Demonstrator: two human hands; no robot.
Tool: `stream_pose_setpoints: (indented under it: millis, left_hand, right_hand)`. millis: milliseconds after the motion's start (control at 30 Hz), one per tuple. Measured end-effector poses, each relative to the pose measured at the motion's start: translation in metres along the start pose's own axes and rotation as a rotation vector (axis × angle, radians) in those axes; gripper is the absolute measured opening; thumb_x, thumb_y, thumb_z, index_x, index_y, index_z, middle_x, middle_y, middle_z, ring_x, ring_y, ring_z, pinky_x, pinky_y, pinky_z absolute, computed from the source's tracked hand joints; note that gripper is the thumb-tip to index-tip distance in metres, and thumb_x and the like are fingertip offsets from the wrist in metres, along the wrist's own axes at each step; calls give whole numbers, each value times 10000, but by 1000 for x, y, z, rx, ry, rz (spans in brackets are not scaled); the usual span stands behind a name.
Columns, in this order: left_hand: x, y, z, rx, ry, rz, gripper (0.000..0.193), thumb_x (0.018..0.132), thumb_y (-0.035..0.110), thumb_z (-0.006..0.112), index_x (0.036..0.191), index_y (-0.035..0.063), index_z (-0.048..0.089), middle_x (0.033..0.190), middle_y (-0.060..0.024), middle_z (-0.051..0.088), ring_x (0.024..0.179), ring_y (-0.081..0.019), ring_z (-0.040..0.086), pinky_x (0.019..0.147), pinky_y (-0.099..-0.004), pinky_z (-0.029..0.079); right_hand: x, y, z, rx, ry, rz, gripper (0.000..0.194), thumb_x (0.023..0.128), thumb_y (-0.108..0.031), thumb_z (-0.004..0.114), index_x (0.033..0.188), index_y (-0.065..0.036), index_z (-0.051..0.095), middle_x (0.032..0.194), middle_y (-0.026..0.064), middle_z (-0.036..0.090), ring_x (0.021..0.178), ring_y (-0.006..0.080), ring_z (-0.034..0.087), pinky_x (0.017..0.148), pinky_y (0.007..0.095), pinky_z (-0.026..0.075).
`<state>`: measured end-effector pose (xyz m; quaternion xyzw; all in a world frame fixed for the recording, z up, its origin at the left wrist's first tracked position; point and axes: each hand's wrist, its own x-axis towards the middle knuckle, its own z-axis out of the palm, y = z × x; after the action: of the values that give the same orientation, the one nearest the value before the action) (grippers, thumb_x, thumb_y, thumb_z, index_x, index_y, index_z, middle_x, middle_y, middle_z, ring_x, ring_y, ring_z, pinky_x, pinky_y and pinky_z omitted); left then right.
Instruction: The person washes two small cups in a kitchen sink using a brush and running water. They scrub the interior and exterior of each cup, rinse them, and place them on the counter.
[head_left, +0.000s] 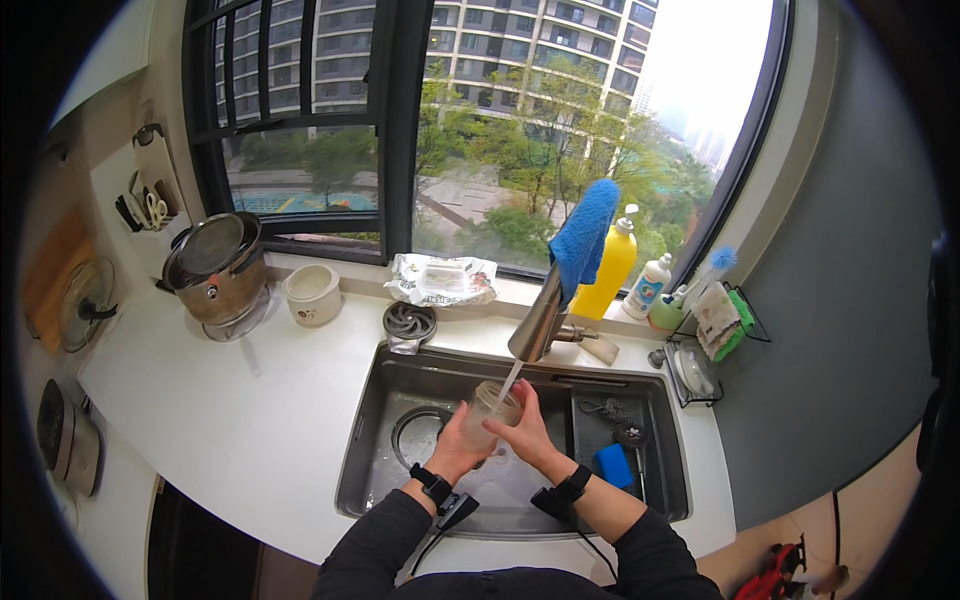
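Above the sink basin (525, 517), a clear jar (484, 420) is held between my two hands. My left hand (455, 448) wraps its lower left side. My right hand (534, 427) grips it from the right, near the rim. Water (511, 379) runs from the metal faucet (534, 322) into the jar's open mouth. The jar tilts slightly, and its inside looks cloudy. A blue cloth (589, 236) drapes over the top of the faucet. Below and left of the jar, a round ring-shaped item (397, 435) lies in the basin, partly hidden by my left hand.
A side tray (592, 409) at the basin's right holds a blue sponge (615, 465) and scrubbers. Behind the sink stand a yellow pump bottle (609, 262), a white bottle (646, 287) and a wipes pack (442, 280). Leftward are a lidded steel pot (217, 277) and a white ceramic pot (313, 300).
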<state>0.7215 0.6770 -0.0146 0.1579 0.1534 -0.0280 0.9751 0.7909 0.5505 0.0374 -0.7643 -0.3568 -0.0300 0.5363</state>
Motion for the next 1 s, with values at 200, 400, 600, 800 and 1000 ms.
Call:
stream_pose_setpoints:
  millis: [200, 400, 600, 800, 1000]
  left_hand:
    - [15, 7, -8, 140, 83, -40, 409, 885, 464, 539, 1088, 111, 559, 1060, -79, 605, 990, -228, 572, 820, -405, 483]
    - [14, 1, -6, 207, 114, 56, 355, 893, 396, 560, 1021, 65, 569, 962, -99, 634, 864, -224, 622, 767, -370, 512]
    - [12, 6, 4, 349, 298, 99, 304, 891, 367, 568, 963, 72, 577, 920, -90, 643, 794, -223, 631, 711, -363, 531]
    - [26, 17, -9, 136, 98, -138, 313, 847, 374, 630, 985, 97, 586, 924, -86, 635, 763, -244, 635, 637, -386, 547]
    - [11, 22, 7, 225, 90, -147, 445, 903, 494, 475, 1099, 105, 566, 1006, -79, 631, 861, -216, 625, 773, -392, 537]
  right_hand:
    - [11, -17, -28, -158, -644, -1, 127, 737, -165, 697, 765, -53, 647, 827, 76, 648, 820, 300, 601, 753, 353, 470]
    - [13, -12, -13, 609, -677, 517, 349, 854, -157, 603, 1176, -31, 557, 1059, 57, 638, 952, 159, 602, 821, 285, 472]
    - [15, -10, -15, 431, -1001, 423, 466, 879, -112, 568, 1309, 7, 436, 1232, 85, 544, 1120, 167, 512, 944, 303, 418]
    - [21, -24, -18, -494, -852, -85, 254, 802, -278, 642, 990, -110, 666, 885, 125, 661, 817, 298, 623, 714, 354, 490]
    - [41, -41, -32, -447, -652, -55, 226, 761, -325, 651, 783, -101, 672, 712, 120, 641, 679, 321, 615, 606, 406, 475]
